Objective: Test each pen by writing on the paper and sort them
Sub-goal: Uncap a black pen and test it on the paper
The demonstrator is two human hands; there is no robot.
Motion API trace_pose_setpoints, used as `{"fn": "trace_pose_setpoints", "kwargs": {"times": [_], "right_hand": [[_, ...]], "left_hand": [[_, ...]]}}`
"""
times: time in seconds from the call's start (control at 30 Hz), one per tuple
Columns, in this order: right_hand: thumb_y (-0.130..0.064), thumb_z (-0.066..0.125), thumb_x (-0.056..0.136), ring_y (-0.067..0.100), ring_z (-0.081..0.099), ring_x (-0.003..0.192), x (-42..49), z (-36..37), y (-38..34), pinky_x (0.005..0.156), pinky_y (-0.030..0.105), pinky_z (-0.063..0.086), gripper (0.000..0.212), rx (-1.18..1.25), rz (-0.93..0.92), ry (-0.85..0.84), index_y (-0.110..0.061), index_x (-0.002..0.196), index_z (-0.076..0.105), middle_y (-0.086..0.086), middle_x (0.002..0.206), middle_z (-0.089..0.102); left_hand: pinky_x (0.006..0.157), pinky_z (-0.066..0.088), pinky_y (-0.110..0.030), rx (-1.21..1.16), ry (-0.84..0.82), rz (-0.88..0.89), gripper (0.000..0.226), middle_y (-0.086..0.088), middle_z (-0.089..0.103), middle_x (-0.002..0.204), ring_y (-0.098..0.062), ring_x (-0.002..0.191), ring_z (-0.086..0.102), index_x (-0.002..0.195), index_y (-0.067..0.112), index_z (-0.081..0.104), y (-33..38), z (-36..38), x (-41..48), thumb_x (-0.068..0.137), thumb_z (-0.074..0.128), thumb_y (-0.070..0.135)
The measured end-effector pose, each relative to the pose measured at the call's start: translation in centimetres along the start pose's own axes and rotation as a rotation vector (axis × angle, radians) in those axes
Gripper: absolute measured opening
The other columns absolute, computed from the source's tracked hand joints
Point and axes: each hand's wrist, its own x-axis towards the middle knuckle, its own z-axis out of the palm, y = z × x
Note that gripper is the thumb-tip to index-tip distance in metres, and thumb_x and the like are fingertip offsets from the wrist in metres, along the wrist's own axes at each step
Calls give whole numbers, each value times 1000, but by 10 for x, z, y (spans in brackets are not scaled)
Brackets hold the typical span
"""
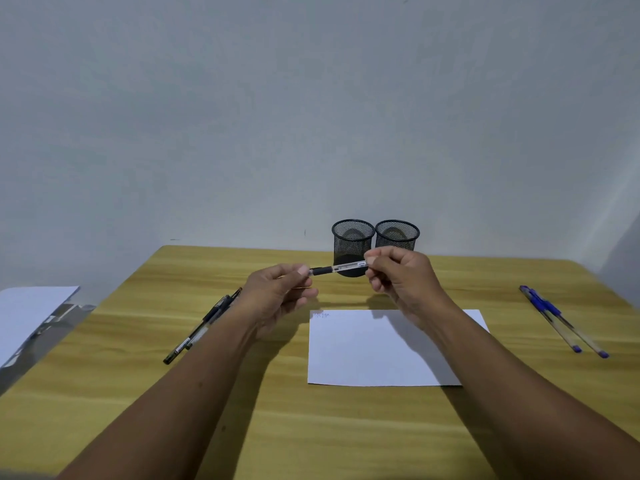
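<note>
Fingers of left hand (277, 296) and right hand (398, 275) pinch pen (337, 269) ends | mesh cups (353, 244) look empty

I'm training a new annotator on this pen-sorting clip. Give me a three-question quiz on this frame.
1. True or false: both hands hold one pen.
2. Which pens lie right of the paper? A black B blue
3. Fill in: the two mesh cups look ____.

Key: 1 true: left hand and right hand pinch its ends. 2 B: blue pens; black pens lie left. 3 empty.
</note>
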Motion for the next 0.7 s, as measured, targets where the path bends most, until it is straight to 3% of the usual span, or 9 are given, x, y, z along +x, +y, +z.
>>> {"fn": "trace_pose_setpoints", "kwargs": {"times": [0.1,0.27,0.4,0.53,0.6,0.7], "right_hand": [[-1,66,94,13,51,46,0,1,-1,46,19,42,10,85,58,-13,-7,86,69,7,60,63],[-15,73,92,12,53,46,-2,15,14,43,19,40,13,-1,91,-128,-8,83,66,7,61,62],[-16,76,90,14,55,49,-2,15,18,44,21,42,15,-42,109,-170,-5,85,67,10,65,64],[-12,72,93,17,62,52,-3,17,20,47,21,44,16,-78,150,-269,-4,80,65,15,69,67],[-8,65,96,11,59,49,2,12,14,45,17,44,20,-2,146,-225,-4,77,61,12,64,63],[-9,58,100,6,53,45,17,-25,-4,42,13,43,21,186,126,-5,-4,80,57,10,62,55]], "left_hand": [[61,60,-22,4,-29,35,15,-10,72,78,-21,72,74,95,1,72,-2,5,-1,86,73,13],[62,60,-23,65,-125,19,19,-16,73,80,-25,76,75,96,0,73,-11,16,-4,79,78,8],[64,59,-23,171,-144,32,34,-19,75,83,-26,77,75,95,1,75,-12,8,-6,67,84,18],[65,61,-25,262,-145,64,26,-20,75,79,-24,69,74,92,1,76,-14,0,-7,72,82,15],[65,61,-28,300,-132,95,17,-19,73,75,-24,63,70,89,-2,76,-15,-12,-8,79,80,11],[60,56,-28,333,-41,121,18,-22,62,70,-20,56,59,81,-6,71,-11,-47,-13,86,75,11]]}}
